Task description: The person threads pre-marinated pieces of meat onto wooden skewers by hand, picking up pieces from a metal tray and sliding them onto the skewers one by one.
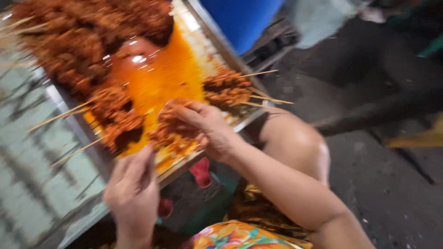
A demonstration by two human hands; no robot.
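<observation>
A wide metal tray (217, 34) sat on the pale tabletop (27, 175), pooled with orange marinade (161, 78) and heaped with skewered meat (83, 41). A smaller bunch of skewers (228, 90) lay at its near corner. Your right hand (203, 124) curled over loose marinated meat pieces (173, 131), gripping them; your left hand (134, 189) rested at the tray's edge, fingers pinched together, grip unclear through blur.

Skewered meat under your right hand

Your meat (173, 131) is reddish-brown, sauce-coated and blurred, lying at the near edge of the tray (217, 39).
</observation>
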